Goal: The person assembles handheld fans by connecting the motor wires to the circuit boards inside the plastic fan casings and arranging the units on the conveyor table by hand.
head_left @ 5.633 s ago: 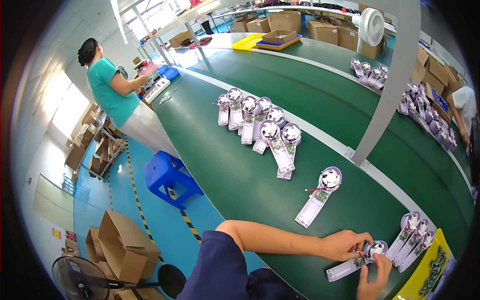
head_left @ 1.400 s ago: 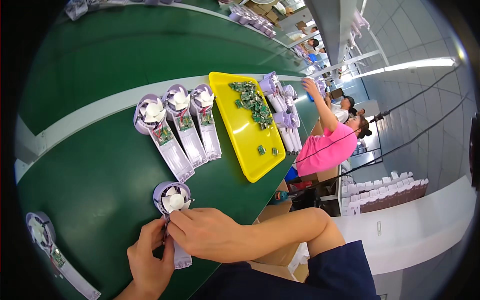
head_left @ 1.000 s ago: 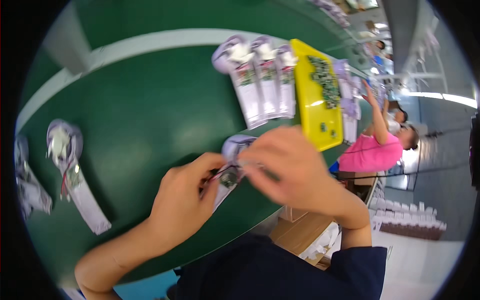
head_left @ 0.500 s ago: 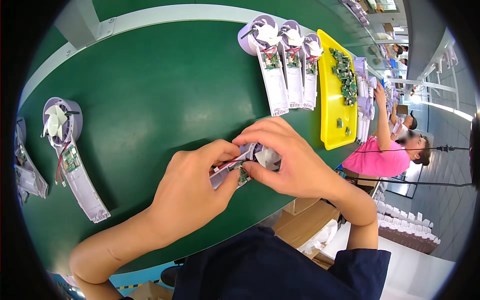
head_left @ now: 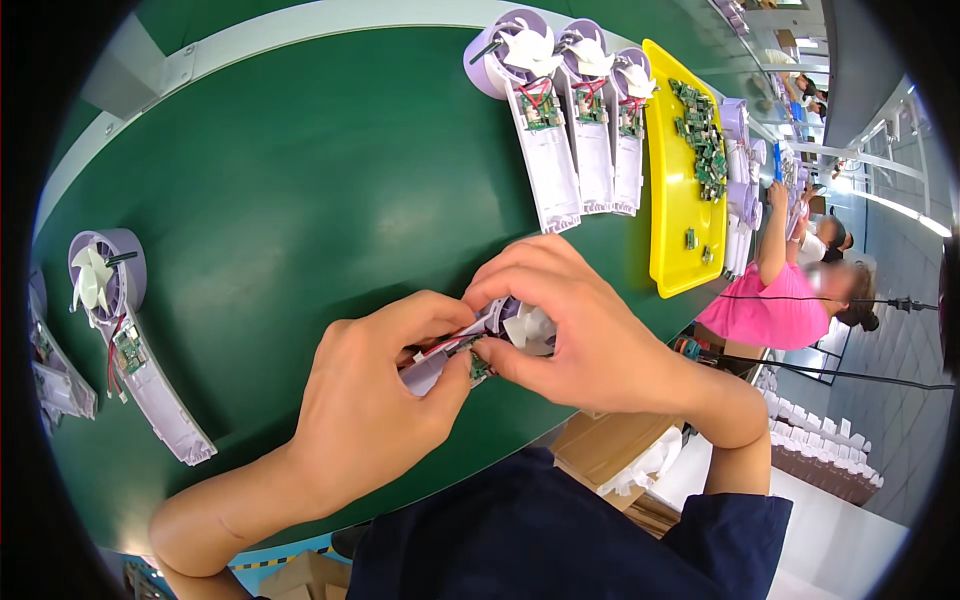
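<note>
Between my two hands is an open lilac handheld fan housing (head_left: pixel 425 374) with white blades (head_left: pixel 530 329) showing by the right palm. My left hand (head_left: pixel 385 375) is closed around the handle part, its thumb at a small green circuit board (head_left: pixel 480 369). My right hand (head_left: pixel 580 335) wraps the round head end, and its thumb tip presses at the board's upper edge. Thin red wires run beside the board, partly hidden by the left fingers. The fan's underside cannot be seen.
Three open fan halves (head_left: pixel 548 165) with boards and red wires lie at the far middle. Right of them stands a yellow tray (head_left: pixel 675 268) of green boards. Another fan half (head_left: pixel 160 395) lies at left. A person in pink (head_left: pixel 765 310) works at the right.
The held fan and both hands have shifted slightly, and the board now sits tilted under my thumbs. The view has turned a little. Both hands keep their grip.
</note>
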Available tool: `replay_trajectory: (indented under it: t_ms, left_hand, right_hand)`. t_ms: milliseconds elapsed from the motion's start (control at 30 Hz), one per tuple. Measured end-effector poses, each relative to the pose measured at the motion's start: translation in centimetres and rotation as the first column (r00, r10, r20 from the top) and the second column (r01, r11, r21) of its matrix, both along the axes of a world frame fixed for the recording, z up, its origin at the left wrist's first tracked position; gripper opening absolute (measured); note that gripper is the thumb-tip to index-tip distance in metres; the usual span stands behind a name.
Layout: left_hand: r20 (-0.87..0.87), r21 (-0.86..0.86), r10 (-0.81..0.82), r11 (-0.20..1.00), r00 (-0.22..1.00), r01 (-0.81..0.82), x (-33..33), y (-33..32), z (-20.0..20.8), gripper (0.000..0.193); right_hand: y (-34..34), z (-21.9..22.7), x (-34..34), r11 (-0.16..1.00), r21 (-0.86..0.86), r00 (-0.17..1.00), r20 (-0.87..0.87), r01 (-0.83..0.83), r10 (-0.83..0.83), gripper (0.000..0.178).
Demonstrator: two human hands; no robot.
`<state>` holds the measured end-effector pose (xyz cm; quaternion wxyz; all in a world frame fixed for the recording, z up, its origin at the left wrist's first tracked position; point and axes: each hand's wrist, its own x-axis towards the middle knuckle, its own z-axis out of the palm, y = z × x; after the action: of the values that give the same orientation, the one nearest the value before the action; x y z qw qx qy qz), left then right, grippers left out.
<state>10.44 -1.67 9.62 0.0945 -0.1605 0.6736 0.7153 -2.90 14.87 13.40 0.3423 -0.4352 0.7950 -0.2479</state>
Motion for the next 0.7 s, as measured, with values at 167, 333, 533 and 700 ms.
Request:
replay_trajectory:
  t_ms: [167,333,533,700]
  left_hand:
    - [0.009,-0.008,0.039,0.999,0.999,-0.039,0.2,0.3,0.4,0.017]
    - [-0.013,-0.007,-0.026,1.000,1.000,0.026,0.5,-0.3,-0.3,0.042]
    - [-0.079,0.001,-0.104,0.994,0.991,0.105,0.4,-1.6,-0.3,0.078]
    - [-0.116,-0.368,-0.192,0.920,0.975,0.137,0.7,-2.4,2.1,0.097]
  right_hand:
    - [-0.2,0.3,0.3,1.000,0.027,1.000,-0.029,0.007,-0.006,0.026]
    - [0.1,0.1,-0.5,0.997,0.017,0.997,-0.016,-0.070,0.071,0.027]
    - [-0.9,1.2,0.1,0.991,-0.090,0.992,-0.083,-0.102,0.094,0.023]
    - [-1.8,0.7,0.5,0.983,0.029,0.972,-0.143,-0.184,0.186,0.019]
